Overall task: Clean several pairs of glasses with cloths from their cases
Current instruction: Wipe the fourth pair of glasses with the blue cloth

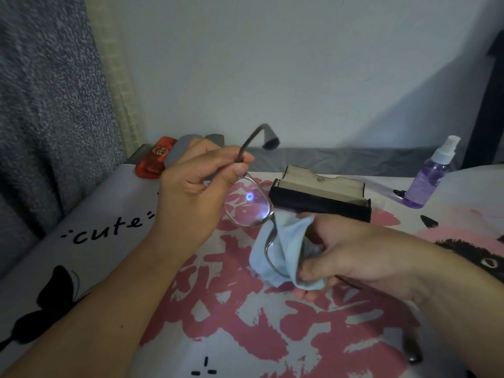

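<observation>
A sheet (272, 336) printed with pink blotches, black shapes and the word "cute" is spread across the lower part of the view, and a pale wall (272, 64) is seen behind it. A grey speckled curtain (49, 105) is hung at the far left.

Both forearms are raised over the sheet. The left hand (193, 186) is closed around the glasses (249, 207) at the hinge, with thumb and forefinger pinched on the temple, whose grey tip is pointed upward. One lens is left bare, and a small light is reflected in it. The right hand (341, 255) is closed on a light blue cloth (283, 252), which is folded around the other lens, so that this half of the frame is mostly hidden.

Behind the hands, an open black case (321, 197) with a pale lining is set on the sheet. A purple spray bottle (431, 178) is stood upright to its right, well apart from it. At the far left, behind the left hand, a red case (154, 159) is laid, partly covered by the fingers.
</observation>
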{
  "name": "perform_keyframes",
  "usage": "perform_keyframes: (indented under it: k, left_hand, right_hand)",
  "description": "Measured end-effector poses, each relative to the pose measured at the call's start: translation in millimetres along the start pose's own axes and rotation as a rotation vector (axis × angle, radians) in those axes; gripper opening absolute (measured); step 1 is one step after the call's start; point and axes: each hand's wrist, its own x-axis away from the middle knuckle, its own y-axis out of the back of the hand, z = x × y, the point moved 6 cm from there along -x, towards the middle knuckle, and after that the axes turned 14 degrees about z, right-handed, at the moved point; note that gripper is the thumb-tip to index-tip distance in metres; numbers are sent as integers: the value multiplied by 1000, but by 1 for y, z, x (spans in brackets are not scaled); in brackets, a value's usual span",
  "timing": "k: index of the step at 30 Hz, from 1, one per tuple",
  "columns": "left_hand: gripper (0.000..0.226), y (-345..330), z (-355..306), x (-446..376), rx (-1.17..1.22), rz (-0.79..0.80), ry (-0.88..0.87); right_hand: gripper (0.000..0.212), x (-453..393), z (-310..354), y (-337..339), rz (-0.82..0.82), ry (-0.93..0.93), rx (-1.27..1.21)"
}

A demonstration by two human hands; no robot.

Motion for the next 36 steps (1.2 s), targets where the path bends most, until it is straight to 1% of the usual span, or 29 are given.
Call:
perform_keyframes:
  k: [2, 5, 6, 8, 12, 14, 15, 19, 21, 23, 25, 27, 29, 32, 36]
  left_hand:
    - [20, 0, 1, 0, 14, -10, 9]
    - [23, -1, 2, 0, 1, -21, 13]
    - [24, -2, 2, 1, 15, -18, 21]
    - [24, -3, 2, 1, 29, -8, 24]
    - [18, 1, 2, -1, -25, -13, 21]
    - [19, -2, 2, -1, -15, -1, 29]
    - [19, -4, 2, 0, -1, 5, 34]
    - [23, -4, 4, -1, 51, -2, 50]
    - [21, -2, 5, -2, 49, -2, 56]
    - [20, -1, 7, -2, 55, -6, 68]
    - [21, 0, 9, -2, 66, -7, 80]
    - [20, -1, 10, -2, 64, 2, 89]
    - [20, -5, 9, -2, 83, 18, 94]
    - [22, -6, 7, -3, 135, 11, 103]
    - [25, -1, 5, -6, 190, -22, 111]
  right_hand:
    - [34, -1, -2, 5, -83, -22, 36]
    - [20, -3, -5, 6, -68, -61, 39]
    - [18, -4, -6, 5, -62, -70, 58]
    - [22, -4, -7, 3, -31, -67, 58]
    - [32, -3, -2, -2, 123, 3, -131]
    - [36, -3, -1, -7, 162, 29, -161]
    - [36, -4, -1, -8, 147, 30, -134]
    - [27, -8, -3, -5, -20, -11, -44]
    - [21, -8, -3, -2, -44, -33, -53]
    - [18, -8, -3, -1, -35, -53, -97]
    - [21, -8, -2, -4, 21, -32, -138]
    - [29, -7, 2, -10, 90, 22, -126]
    - [37, -8, 1, -14, 96, 37, -89]
    - [36, -13, 0, -14, -5, 52, 27]
    - [23, -17, 5, -11, -141, 102, 19]
